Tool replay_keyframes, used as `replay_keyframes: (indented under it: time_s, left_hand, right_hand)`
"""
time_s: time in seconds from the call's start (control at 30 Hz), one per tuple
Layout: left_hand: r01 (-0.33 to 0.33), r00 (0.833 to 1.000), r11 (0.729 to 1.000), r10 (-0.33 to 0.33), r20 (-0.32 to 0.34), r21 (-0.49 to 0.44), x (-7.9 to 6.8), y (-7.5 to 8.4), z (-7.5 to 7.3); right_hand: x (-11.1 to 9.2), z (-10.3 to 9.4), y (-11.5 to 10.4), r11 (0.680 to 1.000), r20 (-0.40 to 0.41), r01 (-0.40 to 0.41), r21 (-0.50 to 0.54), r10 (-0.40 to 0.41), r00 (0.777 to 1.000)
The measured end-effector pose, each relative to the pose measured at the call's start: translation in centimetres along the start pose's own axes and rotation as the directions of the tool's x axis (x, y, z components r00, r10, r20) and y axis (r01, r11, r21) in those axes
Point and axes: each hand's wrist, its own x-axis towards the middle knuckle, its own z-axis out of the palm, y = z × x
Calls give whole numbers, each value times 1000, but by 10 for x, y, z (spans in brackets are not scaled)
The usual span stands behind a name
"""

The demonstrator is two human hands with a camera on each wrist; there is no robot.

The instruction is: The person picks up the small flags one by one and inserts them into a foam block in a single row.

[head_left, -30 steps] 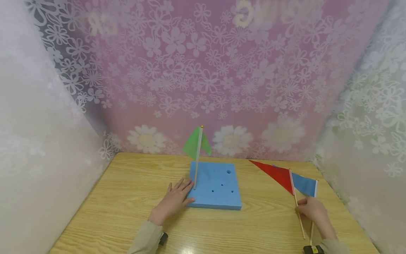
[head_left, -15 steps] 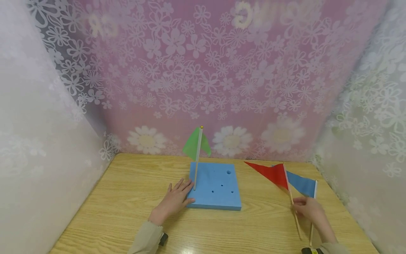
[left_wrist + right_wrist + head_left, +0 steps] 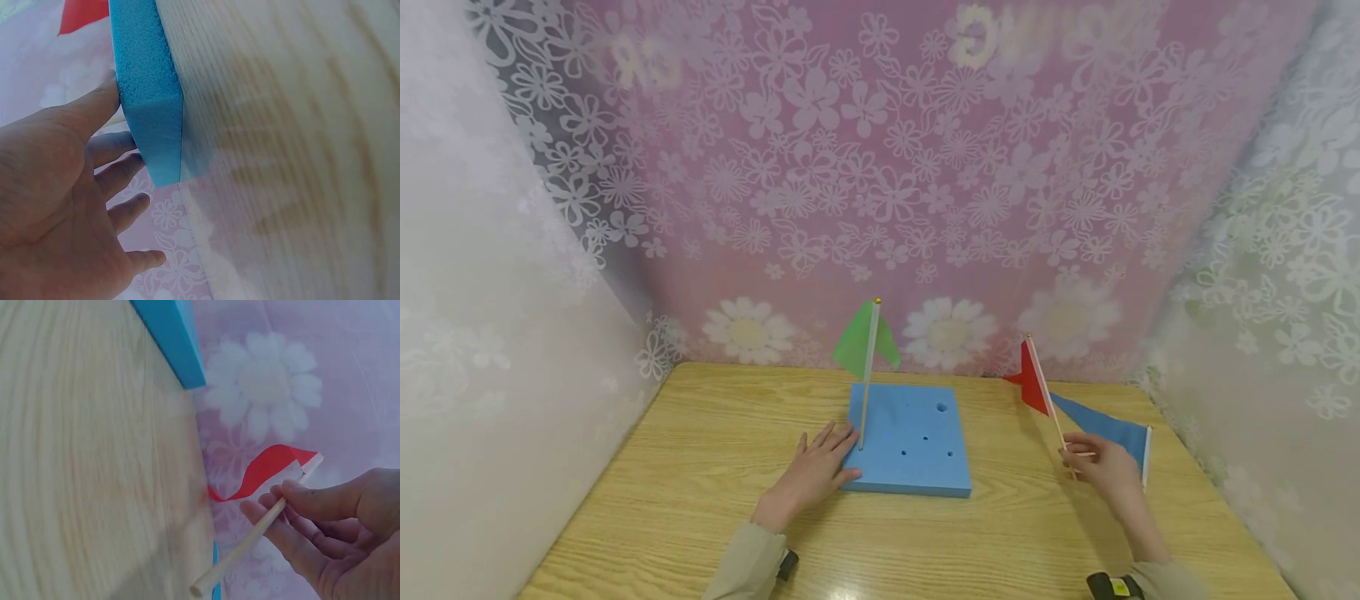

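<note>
My right hand (image 3: 1108, 471) pinches the wooden stick of a red flag (image 3: 1034, 382) between thumb and fingers. The flag is raised and tilted, its top leaning left; in the right wrist view the red cloth (image 3: 270, 467) hangs curled beside the stick. My left hand (image 3: 811, 473) rests with spread fingers at the left edge of a blue foam block (image 3: 917, 471). In the left wrist view the thumb (image 3: 100, 103) touches the block's side. A green flag (image 3: 854, 342) stands in a hole near the block's left edge, leaning slightly. Several other holes show in the block's top.
A blue flag (image 3: 1112, 423) lies on the wooden table (image 3: 685, 500) at the right, partly behind my right hand. A pink flowered backdrop (image 3: 880, 183) rises behind the table, with pale cloth walls on both sides.
My right hand has lifted the red flag off the table, moving it left and tipping it more upright. The left hand, block and green flag have stayed put.
</note>
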Motion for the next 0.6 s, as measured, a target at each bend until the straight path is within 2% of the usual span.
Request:
replay_keyframes:
  time_s: [0.1, 0.27, 0.43, 0.6]
  left_hand:
    - [2, 1000, 1000, -2, 2, 0, 0, 1, -1]
    - [5, 1000, 1000, -5, 4, -3, 0, 2, -2]
    - [4, 1000, 1000, -4, -1, -9, -1, 3, -3]
    - [7, 1000, 1000, -7, -2, -8, -1, 4, -2]
  right_hand:
    - [3, 9, -13, 999, -12, 23, 45, -23, 1000]
    - [12, 26, -36, 978, -27, 72, 194, -68, 997]
    - [22, 45, -60, 941, -64, 145, 307, -131, 989]
    - [31, 67, -83, 879, -128, 225, 421, -188, 974]
